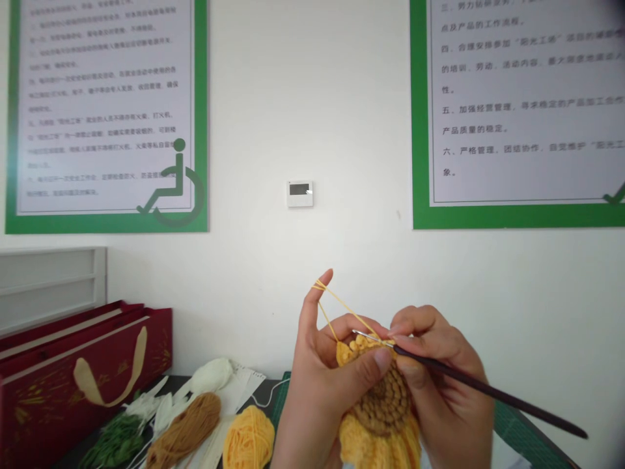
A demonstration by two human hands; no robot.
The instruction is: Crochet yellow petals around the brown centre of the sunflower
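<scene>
My left hand (327, 384) grips a crocheted flower (383, 404) with a brown round centre and yellow petals, its thumb pressed on the brown part. Yellow yarn is looped round my raised left index finger and runs down to the flower's upper edge. In my right hand (444, 365) is a crochet hook (488, 389) with a dark handle and a silver tip. The hook's tip lies at the yellow stitches along the top, close to the left fingers. My right fingertips also touch the flower's edge.
On the dark table at lower left lie a yellow yarn ball (249, 438), a brown skein (185, 430), white yarn (212, 376) and green yarn (114, 440). Dark red gift bags (88, 378) stand farther left. A green mat (517, 433) shows at right.
</scene>
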